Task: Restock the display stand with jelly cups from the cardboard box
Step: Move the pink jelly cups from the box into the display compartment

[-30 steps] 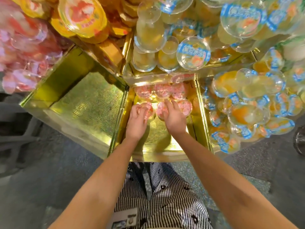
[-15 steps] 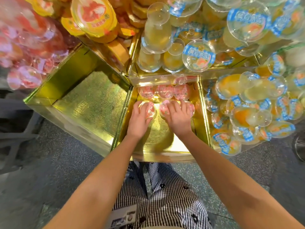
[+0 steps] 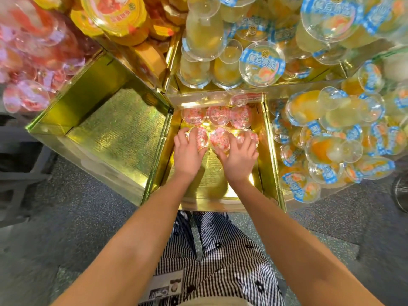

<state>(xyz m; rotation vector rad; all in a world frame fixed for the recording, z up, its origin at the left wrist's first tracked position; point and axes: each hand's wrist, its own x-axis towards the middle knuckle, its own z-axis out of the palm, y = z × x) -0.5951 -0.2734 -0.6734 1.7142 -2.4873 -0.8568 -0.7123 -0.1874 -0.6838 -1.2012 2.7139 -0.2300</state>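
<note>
Six pink-lidded jelly cups stand in two rows of three in the middle gold compartment (image 3: 268,151) of the display stand. The back row (image 3: 218,114) lies against the rear wall. My left hand (image 3: 187,151) rests against the left front cup (image 3: 202,138), which sits between its thumb and forefinger. My right hand (image 3: 239,156) lies with spread fingers on the middle front cup (image 3: 220,139) and the right front cup (image 3: 248,135). The cardboard box is out of view.
An empty gold compartment (image 3: 114,133) lies to the left. Blue-lidded orange jelly cups (image 3: 326,146) fill the right bin, with more yellow ones (image 3: 260,62) behind and pink cups (image 3: 33,62) at the far left. Grey floor and my striped clothing are below.
Both hands slid slightly apart over the front row: the left hand shifted left and uncovered its cup, while the right hand's fingers spread across the middle and right cups.
</note>
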